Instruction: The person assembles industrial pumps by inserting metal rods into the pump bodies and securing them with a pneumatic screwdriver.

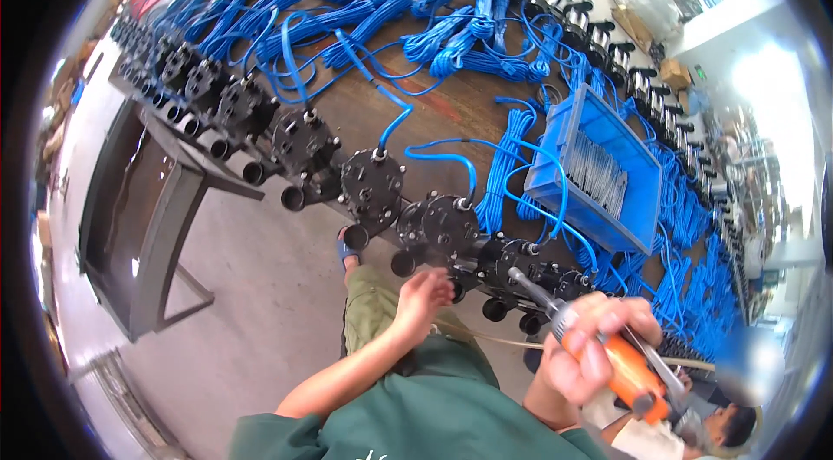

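Note:
My right hand point(599, 343) is closed round an orange air screwdriver point(620, 369) with a metal lever. Its metal nose points up and left, toward a black pump point(508, 265) at the table's near edge. My left hand point(423, 299) is beside another black pump point(442, 230), close to its round outlet; its fingers are smeared, and I cannot tell if they touch it. Several such pumps line the edge, each with a bolted round cover, like the black pump point(373, 187) further left. Blue cable point(460, 156) runs from their tops onto the table.
Bundles of blue cable point(364, 22) cover much of the table point(451, 113). A blue crate point(642, 230) holds a stack of thin metal rods. More pumps point(599, 39) line the far edge. A dark metal stand point(160, 234) is at left. Another person point(651, 438) sits at lower right.

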`<act>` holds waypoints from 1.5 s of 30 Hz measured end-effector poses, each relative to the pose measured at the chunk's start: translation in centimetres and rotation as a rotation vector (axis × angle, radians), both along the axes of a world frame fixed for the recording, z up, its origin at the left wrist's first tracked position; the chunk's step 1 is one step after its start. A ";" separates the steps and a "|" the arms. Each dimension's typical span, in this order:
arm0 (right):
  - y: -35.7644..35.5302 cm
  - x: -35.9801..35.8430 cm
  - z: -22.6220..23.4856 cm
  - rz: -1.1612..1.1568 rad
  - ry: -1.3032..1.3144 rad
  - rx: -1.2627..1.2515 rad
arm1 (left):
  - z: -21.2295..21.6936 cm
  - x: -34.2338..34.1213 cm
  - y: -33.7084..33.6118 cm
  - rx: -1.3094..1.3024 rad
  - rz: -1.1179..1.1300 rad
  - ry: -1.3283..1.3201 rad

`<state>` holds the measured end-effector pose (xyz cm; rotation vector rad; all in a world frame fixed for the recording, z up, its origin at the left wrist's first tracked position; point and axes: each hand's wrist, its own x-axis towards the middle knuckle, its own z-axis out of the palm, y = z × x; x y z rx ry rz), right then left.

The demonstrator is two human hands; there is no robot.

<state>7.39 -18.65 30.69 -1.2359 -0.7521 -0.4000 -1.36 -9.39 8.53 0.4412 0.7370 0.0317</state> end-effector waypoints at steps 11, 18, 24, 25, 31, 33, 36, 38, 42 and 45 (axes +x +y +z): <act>1.1 -0.1 -6.5 0.135 0.298 -0.109 | -6.8 5.0 -4.3 -0.622 0.511 -0.174; 1.3 0.6 -7.1 0.147 0.342 -0.130 | -7.3 4.9 -3.8 -0.528 0.494 -0.203; 3.0 1.6 -8.1 0.176 0.352 -0.094 | -7.6 5.3 -3.9 -0.579 0.523 -0.209; 3.1 1.7 -8.2 0.223 0.362 -0.112 | -7.6 5.3 -3.9 -0.586 0.524 -0.211; 3.4 2.5 -10.2 0.323 0.344 -0.195 | -6.9 5.1 -3.9 -0.592 0.528 -0.156; 3.5 2.6 -10.3 0.354 0.325 -0.200 | -7.0 5.2 -4.0 -0.593 0.536 -0.177; 3.6 2.9 -10.3 0.405 0.293 -0.197 | -7.2 5.2 -4.2 -0.591 0.548 -0.194; 3.4 3.2 -10.4 0.428 0.278 -0.195 | -6.9 5.3 -4.1 -0.595 0.554 -0.168; 3.6 3.3 -10.4 0.417 0.321 -0.200 | -6.7 5.3 -4.0 -0.615 0.578 -0.165; 3.7 3.3 -10.2 0.431 0.335 -0.220 | -6.9 5.3 -4.1 -0.621 0.583 -0.167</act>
